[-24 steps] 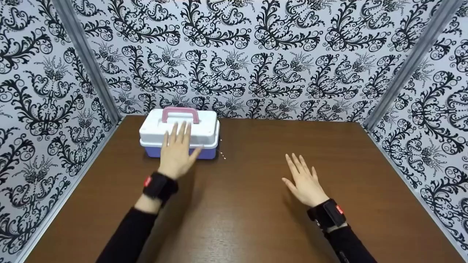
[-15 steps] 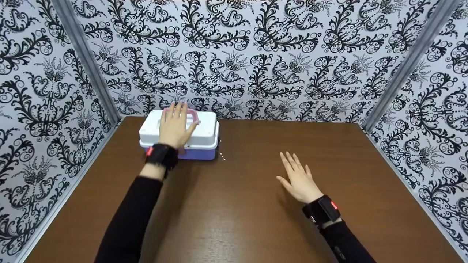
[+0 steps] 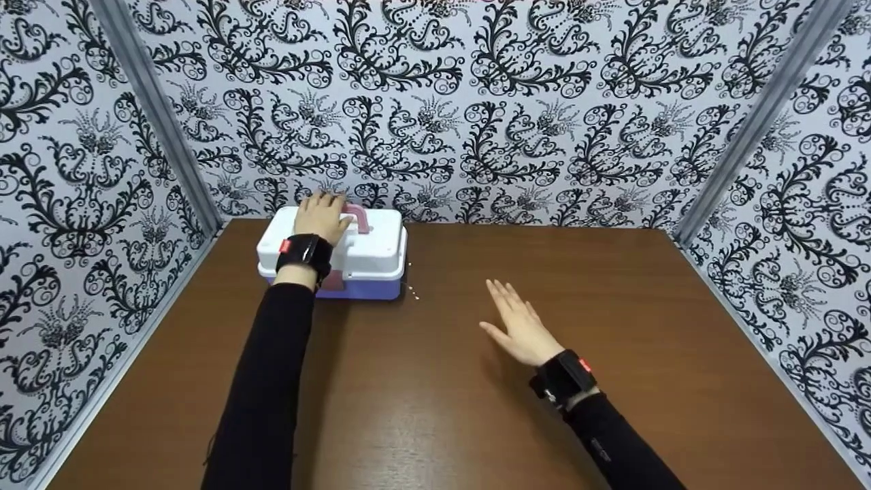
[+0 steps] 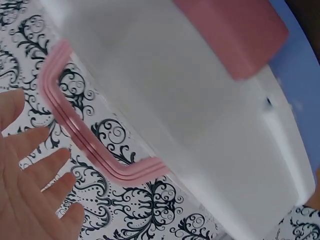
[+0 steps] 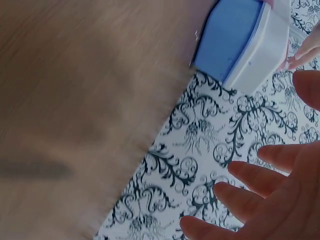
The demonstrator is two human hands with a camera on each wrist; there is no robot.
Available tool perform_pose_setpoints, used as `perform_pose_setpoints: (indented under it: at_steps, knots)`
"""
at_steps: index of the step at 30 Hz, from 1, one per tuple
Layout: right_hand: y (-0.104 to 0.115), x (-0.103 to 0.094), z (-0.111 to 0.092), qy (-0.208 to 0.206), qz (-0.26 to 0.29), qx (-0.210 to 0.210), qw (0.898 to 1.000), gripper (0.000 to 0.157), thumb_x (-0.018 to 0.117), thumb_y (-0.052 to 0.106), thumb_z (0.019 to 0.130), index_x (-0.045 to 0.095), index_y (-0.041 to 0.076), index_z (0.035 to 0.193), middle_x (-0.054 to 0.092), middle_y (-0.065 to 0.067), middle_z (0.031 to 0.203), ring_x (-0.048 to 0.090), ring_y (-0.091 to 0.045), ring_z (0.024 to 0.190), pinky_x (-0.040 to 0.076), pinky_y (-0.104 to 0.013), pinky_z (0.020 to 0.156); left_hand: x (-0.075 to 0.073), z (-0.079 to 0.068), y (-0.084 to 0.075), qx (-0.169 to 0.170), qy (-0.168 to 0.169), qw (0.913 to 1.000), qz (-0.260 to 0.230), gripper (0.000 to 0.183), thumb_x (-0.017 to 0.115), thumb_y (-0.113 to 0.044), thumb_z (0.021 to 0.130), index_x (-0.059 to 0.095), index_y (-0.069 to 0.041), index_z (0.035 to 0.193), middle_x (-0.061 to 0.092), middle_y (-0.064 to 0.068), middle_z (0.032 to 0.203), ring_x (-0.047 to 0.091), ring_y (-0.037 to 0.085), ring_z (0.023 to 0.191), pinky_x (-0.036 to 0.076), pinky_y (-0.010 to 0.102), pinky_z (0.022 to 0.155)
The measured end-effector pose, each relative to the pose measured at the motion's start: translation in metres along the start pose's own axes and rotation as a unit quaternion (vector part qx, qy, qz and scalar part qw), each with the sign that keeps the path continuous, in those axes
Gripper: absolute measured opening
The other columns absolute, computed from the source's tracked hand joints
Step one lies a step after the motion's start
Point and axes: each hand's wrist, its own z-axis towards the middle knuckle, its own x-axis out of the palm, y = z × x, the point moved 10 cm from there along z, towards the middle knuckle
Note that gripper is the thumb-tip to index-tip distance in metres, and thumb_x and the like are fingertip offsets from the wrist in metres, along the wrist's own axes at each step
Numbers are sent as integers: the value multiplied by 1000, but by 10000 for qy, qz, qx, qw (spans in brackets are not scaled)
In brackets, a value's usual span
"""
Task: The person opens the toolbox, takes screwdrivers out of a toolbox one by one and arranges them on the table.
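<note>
A lidded storage box with a white lid and blue-purple base (image 3: 378,255) stands at the back left of the table. Its pink carry handle (image 3: 357,216) is raised, and a pink latch (image 4: 237,35) shows on the front. Over the handle's left part is my left hand (image 3: 320,216), fingers slightly bent. In the left wrist view a gap lies between the left fingers (image 4: 55,195) and the handle. My right hand (image 3: 524,333) hovers above the middle right of the table, its fingers extended and holding nothing.
The brown wooden table (image 3: 435,381) is enclosed by patterned black-and-white walls (image 3: 435,116) with grey corner posts. Small white specks (image 3: 413,291) lie just right of the box.
My left hand has moved forward from the box's front to its handle, fingers bending a little. My right hand has shifted left. The box has stayed in place.
</note>
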Motion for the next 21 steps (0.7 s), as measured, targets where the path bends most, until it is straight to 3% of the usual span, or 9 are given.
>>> perform_pose_setpoints:
  at_steps: [7, 13, 17, 21]
  knots:
    - [12, 11, 10, 81, 170, -45, 9998, 71, 53, 31, 102, 18, 5, 158, 19, -18, 163, 15, -38, 151, 15, -62, 121, -6, 7, 1, 231, -347, 9990, 176, 34, 57, -23, 99, 57, 1, 122, 55, 29, 131, 47, 45, 129, 35, 55, 115]
    - [17, 17, 15, 97, 220, -103, 9997, 70, 53, 31, 102, 19, 4, 157, 20, -19, 163, 15, -38, 151, 15, -61, 122, -7, 9, 8, 430, -456, 9978, 203, 18, 67, -18, 92, 67, -6, 106, 69, 23, 109, 63, 43, 102, 55, 56, 85]
    - [19, 19, 17, 138, 243, -86, 9996, 71, 53, 32, 102, 18, 6, 158, 20, -19, 163, 15, -37, 152, 16, -60, 122, -11, 11, 1, 863, -571, 9934, 494, 7, 70, -9, 86, 70, -7, 93, 74, 19, 94, 68, 41, 86, 58, 55, 73]
    - [21, 20, 19, 128, 313, -95, 9994, 70, 53, 30, 102, 18, 6, 158, 20, -19, 163, 16, -37, 152, 16, -60, 122, -16, 8, -11, 1368, -487, 9855, 873, 11, 75, -6, 79, 73, -7, 90, 75, 19, 89, 69, 42, 81, 58, 54, 70]
